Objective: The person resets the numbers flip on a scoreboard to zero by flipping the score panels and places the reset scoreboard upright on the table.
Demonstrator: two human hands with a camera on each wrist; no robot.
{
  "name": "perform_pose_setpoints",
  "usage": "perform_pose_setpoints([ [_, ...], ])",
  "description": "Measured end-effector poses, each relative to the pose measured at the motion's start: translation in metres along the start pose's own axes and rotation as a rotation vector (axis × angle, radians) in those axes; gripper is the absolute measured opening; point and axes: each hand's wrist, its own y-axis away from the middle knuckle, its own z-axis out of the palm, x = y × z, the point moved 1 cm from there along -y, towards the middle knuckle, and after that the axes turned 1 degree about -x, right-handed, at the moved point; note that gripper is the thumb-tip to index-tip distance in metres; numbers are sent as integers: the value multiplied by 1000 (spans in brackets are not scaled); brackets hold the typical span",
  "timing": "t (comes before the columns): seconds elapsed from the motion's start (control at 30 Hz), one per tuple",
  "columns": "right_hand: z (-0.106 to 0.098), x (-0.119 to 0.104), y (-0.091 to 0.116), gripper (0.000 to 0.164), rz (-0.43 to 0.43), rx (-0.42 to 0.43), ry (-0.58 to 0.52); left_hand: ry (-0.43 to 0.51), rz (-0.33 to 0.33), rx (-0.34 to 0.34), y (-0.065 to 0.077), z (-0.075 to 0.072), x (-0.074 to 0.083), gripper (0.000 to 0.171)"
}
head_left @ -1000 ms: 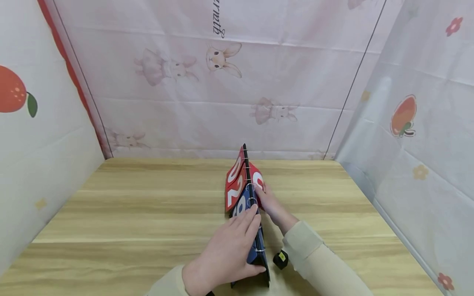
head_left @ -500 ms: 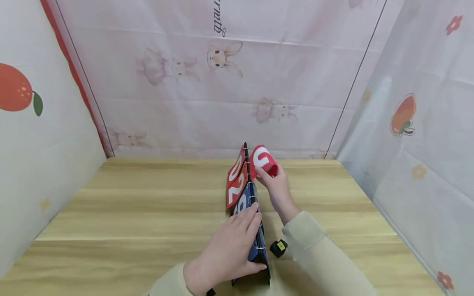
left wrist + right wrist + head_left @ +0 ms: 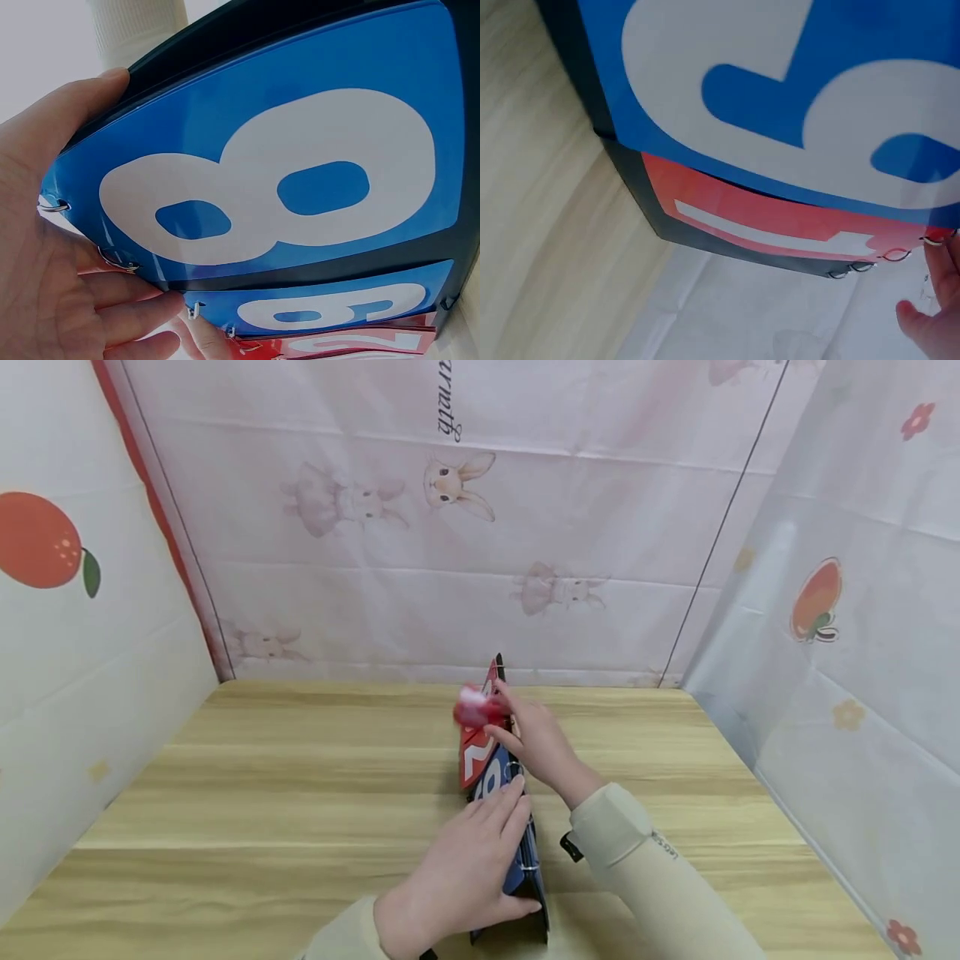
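Note:
A tabletop flip scoreboard (image 3: 534, 860) stands like a tent on the table, blue number cards at the near end and red ones at the far end, hung on metal rings. My left hand (image 3: 461, 864) rests along its near part, fingers laid on the top ridge and thumb at the near end. In the left wrist view a blue card with an 8 (image 3: 277, 180) faces the palm. My right hand (image 3: 543, 743) reaches over the ridge at the far end, thumb and forefinger apart. A blurred red number card (image 3: 474, 706) is swinging over the left face beside its fingertips.
The wood-grain table (image 3: 300, 793) ends at a printed cloth backdrop (image 3: 360, 610), with cloth walls at left and right. Another blue card (image 3: 667, 82) and a red card with a 1 (image 3: 757, 210) show on the scoreboard's right face.
My right hand lifted a red card from the scoreboard's right side, raised it and swept it left over the ridge. The left hand stays in place.

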Motion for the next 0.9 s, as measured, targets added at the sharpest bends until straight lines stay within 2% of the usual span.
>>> perform_pose_setpoints([
  [0.1,2,1,1,48,-7,-65,-50,5,-2,-1,1,-1,-1,98],
  [0.23,8,6,5,40,39,-35,-189,-2,7,14,1,-2,-1,98],
  [0.33,16,15,11,47,172,21,-387,-10,14,32,2,-1,0,98],
  [0.4,24,23,16,56,316,23,-518,-14,16,39,2,-1,0,98],
  [0.47,31,32,24,63,461,-52,-646,-18,15,46,2,0,1,98],
  [0.53,38,39,32,67,557,-164,-725,-21,12,49,2,1,1,98],
  [0.6,43,44,37,68,598,-260,-782,-23,11,53,2,1,1,98],
  [0.67,46,46,39,63,591,-284,-815,-26,10,54,2,0,1,99],
  [0.8,45,45,35,53,568,-172,-829,-18,-1,24,1,-2,1,97],
  [0.9,37,44,31,57,623,3,-835,11,-17,-27,1,-2,1,95],
])
